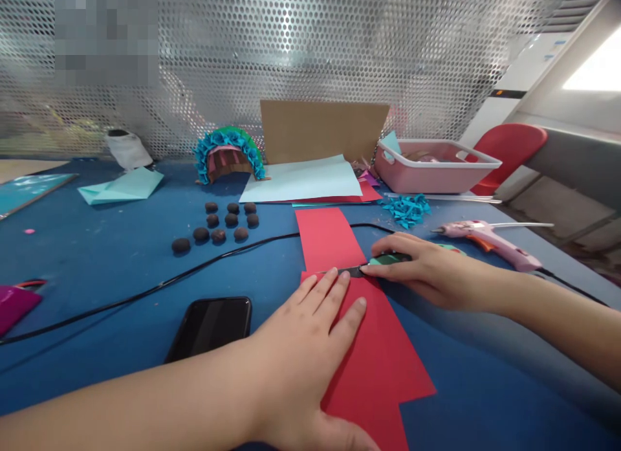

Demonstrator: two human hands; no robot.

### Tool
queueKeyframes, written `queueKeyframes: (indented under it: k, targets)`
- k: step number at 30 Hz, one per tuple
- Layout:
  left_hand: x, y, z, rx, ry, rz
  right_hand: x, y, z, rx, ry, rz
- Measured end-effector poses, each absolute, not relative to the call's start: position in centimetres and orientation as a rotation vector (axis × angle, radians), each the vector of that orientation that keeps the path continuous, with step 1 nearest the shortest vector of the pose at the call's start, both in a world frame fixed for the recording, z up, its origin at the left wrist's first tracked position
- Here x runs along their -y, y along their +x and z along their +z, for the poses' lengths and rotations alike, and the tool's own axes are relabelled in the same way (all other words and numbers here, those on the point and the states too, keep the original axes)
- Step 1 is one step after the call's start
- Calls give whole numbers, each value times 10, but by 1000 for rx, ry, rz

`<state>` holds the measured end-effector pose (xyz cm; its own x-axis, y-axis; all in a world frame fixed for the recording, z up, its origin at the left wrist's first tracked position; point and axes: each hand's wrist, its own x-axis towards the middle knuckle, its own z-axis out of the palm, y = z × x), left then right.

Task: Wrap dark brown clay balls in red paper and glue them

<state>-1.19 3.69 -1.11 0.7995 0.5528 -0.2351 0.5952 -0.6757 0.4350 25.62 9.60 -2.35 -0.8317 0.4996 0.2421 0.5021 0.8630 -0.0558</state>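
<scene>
left hand open, flat on red paper; right hand grips green cutter at the paper's crosswise edge; smartphone just left.

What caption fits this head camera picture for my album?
Left hand presses red paper flat; right hand holds a cutter on it.

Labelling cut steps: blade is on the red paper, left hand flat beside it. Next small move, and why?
Probably draw the cutter rightward across the red paper, away from the fingers. The right hand grips it with the blade lying on the sheet. The left hand pins the paper flat, fingertips right beside the blade.
</scene>
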Motion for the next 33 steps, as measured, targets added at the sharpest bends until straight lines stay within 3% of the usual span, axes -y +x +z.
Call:
queueKeyframes:
  k: [9, 17, 23, 33]
  targets:
    - [-38, -17, -14, -831, 2522, -78, -124, 216, -28, 2832, -687, -119]
    - [-39, -17, -9, -1093, 2657, 179, -107, 235, -28, 2720, -1184, -237]
    - [-60, -18, 19, -1297, 2532, 75, -87, 262, -8, 2643, -1334, -327]
    - [-68, 0, 34, -1220, 2454, -47, -43, 207, -7, 2442, -1151, 279]
